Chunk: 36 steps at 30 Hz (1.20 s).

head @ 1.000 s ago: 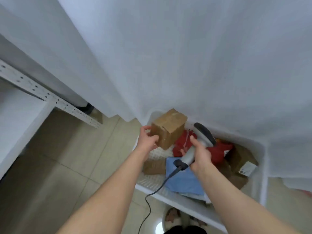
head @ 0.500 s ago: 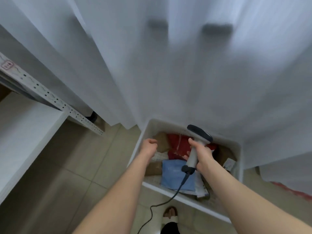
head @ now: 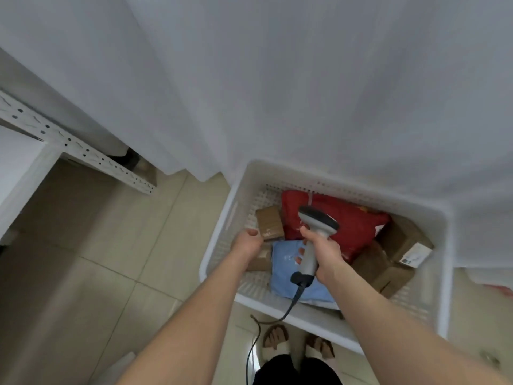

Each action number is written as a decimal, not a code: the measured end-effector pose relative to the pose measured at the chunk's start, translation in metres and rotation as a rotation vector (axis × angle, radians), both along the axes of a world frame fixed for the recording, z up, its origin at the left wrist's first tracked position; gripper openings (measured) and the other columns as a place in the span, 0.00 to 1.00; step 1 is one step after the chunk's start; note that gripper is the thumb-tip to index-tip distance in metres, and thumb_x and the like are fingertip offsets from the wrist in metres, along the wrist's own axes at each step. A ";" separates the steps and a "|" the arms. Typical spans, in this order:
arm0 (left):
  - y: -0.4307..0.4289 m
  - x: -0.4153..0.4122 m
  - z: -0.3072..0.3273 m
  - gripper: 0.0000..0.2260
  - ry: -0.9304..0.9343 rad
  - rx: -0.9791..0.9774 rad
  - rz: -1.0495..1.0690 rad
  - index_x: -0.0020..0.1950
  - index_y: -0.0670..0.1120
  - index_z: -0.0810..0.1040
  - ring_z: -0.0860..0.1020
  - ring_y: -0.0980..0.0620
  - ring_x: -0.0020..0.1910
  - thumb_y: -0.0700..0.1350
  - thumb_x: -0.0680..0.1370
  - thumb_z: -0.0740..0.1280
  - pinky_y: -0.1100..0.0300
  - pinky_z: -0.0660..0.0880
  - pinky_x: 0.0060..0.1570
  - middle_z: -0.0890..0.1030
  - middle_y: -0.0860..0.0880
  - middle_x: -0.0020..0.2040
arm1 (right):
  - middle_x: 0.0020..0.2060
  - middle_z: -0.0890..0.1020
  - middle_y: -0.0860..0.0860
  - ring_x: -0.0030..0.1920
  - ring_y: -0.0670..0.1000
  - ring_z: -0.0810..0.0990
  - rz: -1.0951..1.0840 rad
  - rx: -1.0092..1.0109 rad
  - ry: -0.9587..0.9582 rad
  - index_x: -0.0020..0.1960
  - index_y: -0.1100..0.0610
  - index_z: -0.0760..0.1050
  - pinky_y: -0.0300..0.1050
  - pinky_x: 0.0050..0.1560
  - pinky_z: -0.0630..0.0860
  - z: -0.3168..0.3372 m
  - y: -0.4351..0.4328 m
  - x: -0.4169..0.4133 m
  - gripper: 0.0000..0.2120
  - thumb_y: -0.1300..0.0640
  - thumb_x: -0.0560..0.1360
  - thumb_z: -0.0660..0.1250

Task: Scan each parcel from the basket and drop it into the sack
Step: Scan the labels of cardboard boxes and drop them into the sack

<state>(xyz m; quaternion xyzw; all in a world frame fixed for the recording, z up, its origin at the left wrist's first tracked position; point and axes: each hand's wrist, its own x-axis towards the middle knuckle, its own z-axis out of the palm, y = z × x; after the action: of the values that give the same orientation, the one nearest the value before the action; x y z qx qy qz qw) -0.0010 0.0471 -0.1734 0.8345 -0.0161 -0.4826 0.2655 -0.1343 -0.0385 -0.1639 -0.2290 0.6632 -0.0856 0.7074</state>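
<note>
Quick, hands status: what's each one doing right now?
Left hand: curled beside the small brown box; grip cannot be told.
Right hand: holding the scanner.

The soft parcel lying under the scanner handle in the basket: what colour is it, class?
Light blue; the soft parcel shows best in the head view.

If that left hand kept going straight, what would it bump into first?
Probably the small brown box in the white basket, just ahead of the left hand; depth is hard to judge.

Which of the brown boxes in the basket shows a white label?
The box against the basket's right wall; no label is visible on the other brown boxes.
</note>
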 end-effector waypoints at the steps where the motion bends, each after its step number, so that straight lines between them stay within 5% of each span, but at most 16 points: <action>1: -0.003 0.003 -0.017 0.18 0.006 0.007 -0.013 0.69 0.41 0.70 0.73 0.43 0.63 0.39 0.79 0.62 0.58 0.70 0.59 0.74 0.40 0.66 | 0.47 0.78 0.59 0.42 0.56 0.79 0.011 0.005 0.006 0.64 0.65 0.73 0.50 0.35 0.78 -0.020 -0.002 0.005 0.23 0.57 0.74 0.74; 8: -0.018 0.019 -0.151 0.25 0.055 0.029 -0.026 0.76 0.41 0.59 0.68 0.41 0.69 0.41 0.81 0.61 0.54 0.67 0.63 0.66 0.40 0.72 | 0.49 0.79 0.59 0.47 0.58 0.80 0.101 0.010 0.023 0.62 0.65 0.73 0.56 0.45 0.82 -0.167 -0.022 0.040 0.27 0.52 0.71 0.77; 12: -0.029 0.033 -0.222 0.27 0.077 0.008 0.066 0.78 0.41 0.54 0.63 0.41 0.72 0.41 0.81 0.61 0.52 0.65 0.67 0.60 0.41 0.76 | 0.57 0.81 0.58 0.54 0.60 0.81 0.229 -0.013 -0.009 0.67 0.64 0.72 0.59 0.58 0.79 -0.241 -0.037 0.059 0.47 0.42 0.55 0.79; 19: -0.045 0.046 -0.299 0.26 0.120 -0.008 0.166 0.78 0.46 0.54 0.62 0.44 0.73 0.46 0.81 0.57 0.50 0.62 0.71 0.61 0.45 0.76 | 0.56 0.82 0.57 0.55 0.58 0.82 0.287 -0.016 -0.131 0.67 0.62 0.74 0.56 0.61 0.77 -0.308 -0.057 0.083 0.35 0.47 0.66 0.77; 22: -0.052 0.046 -0.309 0.23 0.219 -0.021 0.239 0.77 0.49 0.58 0.69 0.45 0.67 0.47 0.82 0.56 0.50 0.70 0.61 0.67 0.46 0.71 | 0.55 0.83 0.56 0.56 0.57 0.82 0.257 0.044 -0.147 0.66 0.59 0.75 0.56 0.62 0.77 -0.320 -0.058 0.085 0.43 0.43 0.56 0.80; 25: -0.053 0.044 -0.302 0.15 0.344 -0.049 0.353 0.68 0.45 0.70 0.76 0.48 0.47 0.45 0.82 0.56 0.46 0.76 0.55 0.77 0.46 0.51 | 0.56 0.83 0.56 0.57 0.58 0.81 0.219 0.081 -0.162 0.66 0.58 0.76 0.57 0.63 0.76 -0.336 -0.056 0.083 0.53 0.41 0.44 0.83; 27: -0.050 0.043 -0.294 0.14 0.350 -0.052 0.384 0.66 0.44 0.72 0.76 0.50 0.43 0.45 0.82 0.57 0.47 0.78 0.52 0.77 0.47 0.46 | 0.57 0.82 0.55 0.57 0.58 0.81 0.206 0.079 -0.133 0.67 0.58 0.74 0.58 0.62 0.76 -0.337 -0.054 0.078 0.61 0.38 0.37 0.83; 34: -0.040 0.039 -0.220 0.30 0.314 -0.113 0.433 0.70 0.46 0.66 0.76 0.52 0.46 0.59 0.74 0.68 0.54 0.78 0.41 0.76 0.47 0.60 | 0.56 0.83 0.56 0.57 0.55 0.82 0.010 -0.024 -0.155 0.65 0.60 0.77 0.57 0.60 0.78 -0.247 -0.042 0.058 0.28 0.51 0.68 0.77; 36: -0.039 0.036 -0.191 0.33 0.273 -0.158 0.383 0.70 0.44 0.64 0.76 0.52 0.48 0.57 0.72 0.72 0.53 0.78 0.46 0.75 0.47 0.60 | 0.55 0.83 0.56 0.54 0.54 0.82 0.014 -0.034 -0.149 0.63 0.61 0.78 0.53 0.54 0.81 -0.214 -0.039 0.051 0.18 0.57 0.75 0.72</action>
<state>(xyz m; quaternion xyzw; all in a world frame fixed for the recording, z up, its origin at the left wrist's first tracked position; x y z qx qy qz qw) 0.0346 0.0084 -0.3643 0.7262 0.1407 -0.5288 0.4161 -0.0833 -0.0775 -0.3784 -0.2385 0.6057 -0.1089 0.7512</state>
